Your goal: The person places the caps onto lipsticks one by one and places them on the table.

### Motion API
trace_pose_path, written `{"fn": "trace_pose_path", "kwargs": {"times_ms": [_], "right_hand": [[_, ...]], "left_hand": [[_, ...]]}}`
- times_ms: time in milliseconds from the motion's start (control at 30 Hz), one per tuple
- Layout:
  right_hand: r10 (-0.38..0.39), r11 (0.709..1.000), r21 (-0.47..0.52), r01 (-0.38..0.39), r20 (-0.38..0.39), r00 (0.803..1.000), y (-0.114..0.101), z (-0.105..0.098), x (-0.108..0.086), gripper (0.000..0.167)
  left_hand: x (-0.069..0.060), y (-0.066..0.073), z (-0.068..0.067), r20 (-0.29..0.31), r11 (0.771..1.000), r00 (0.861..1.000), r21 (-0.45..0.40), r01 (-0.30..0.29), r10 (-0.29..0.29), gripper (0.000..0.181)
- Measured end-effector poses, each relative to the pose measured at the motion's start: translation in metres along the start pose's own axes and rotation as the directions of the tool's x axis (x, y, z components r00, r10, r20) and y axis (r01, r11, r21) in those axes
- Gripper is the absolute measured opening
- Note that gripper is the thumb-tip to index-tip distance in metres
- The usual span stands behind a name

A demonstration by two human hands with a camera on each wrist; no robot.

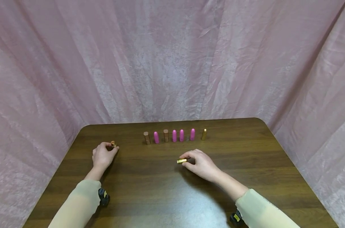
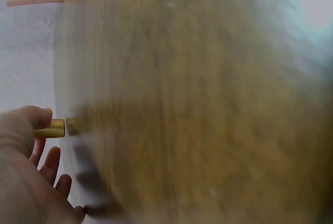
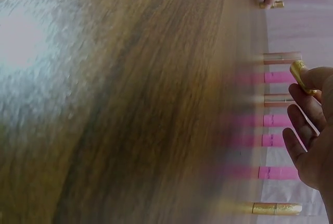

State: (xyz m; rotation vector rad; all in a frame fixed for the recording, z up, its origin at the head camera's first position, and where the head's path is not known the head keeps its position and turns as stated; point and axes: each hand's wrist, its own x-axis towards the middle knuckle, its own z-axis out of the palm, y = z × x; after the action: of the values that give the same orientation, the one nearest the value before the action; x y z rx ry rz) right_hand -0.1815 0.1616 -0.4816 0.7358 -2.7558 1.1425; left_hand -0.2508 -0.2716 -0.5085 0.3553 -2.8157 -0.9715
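Note:
At the table's left side, my left hand (image 1: 102, 155) pinches a gold lipstick tube (image 2: 56, 128) between thumb and fingers. The tube stands about upright, its base at or just above the tabletop; I cannot tell which. My right hand (image 1: 203, 165) holds another gold lipstick tube (image 1: 182, 161) by one end, tipped nearly level over the middle of the table. Beyond the hands runs a row of upright lipsticks: a rose-gold one (image 1: 147, 138), a pink one (image 1: 156, 137), a second rose-gold one (image 1: 166, 136), several more pink ones (image 1: 192, 134) and a slim gold one (image 1: 204, 135) at the right end.
The brown wooden table (image 1: 149, 177) has rounded far corners and reflects light near its front. A pink velvety curtain (image 1: 166, 63) hangs behind it and along both sides. Each wrist wears a small black camera (image 1: 103, 197) near the pale green sleeve.

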Motion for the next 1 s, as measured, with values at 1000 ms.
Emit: {"fn": "trace_pose_path", "kwargs": {"times_ms": [1000], "right_hand": [[0.155, 0.980, 0.144, -0.139, -0.106, 0.982, 0.023, -0.028, -0.013, 0.026]], "left_hand": [[-0.066, 0.080, 0.010, 0.034, 0.782, 0.782, 0.030, -0.623, 0.622, 0.026]]}}
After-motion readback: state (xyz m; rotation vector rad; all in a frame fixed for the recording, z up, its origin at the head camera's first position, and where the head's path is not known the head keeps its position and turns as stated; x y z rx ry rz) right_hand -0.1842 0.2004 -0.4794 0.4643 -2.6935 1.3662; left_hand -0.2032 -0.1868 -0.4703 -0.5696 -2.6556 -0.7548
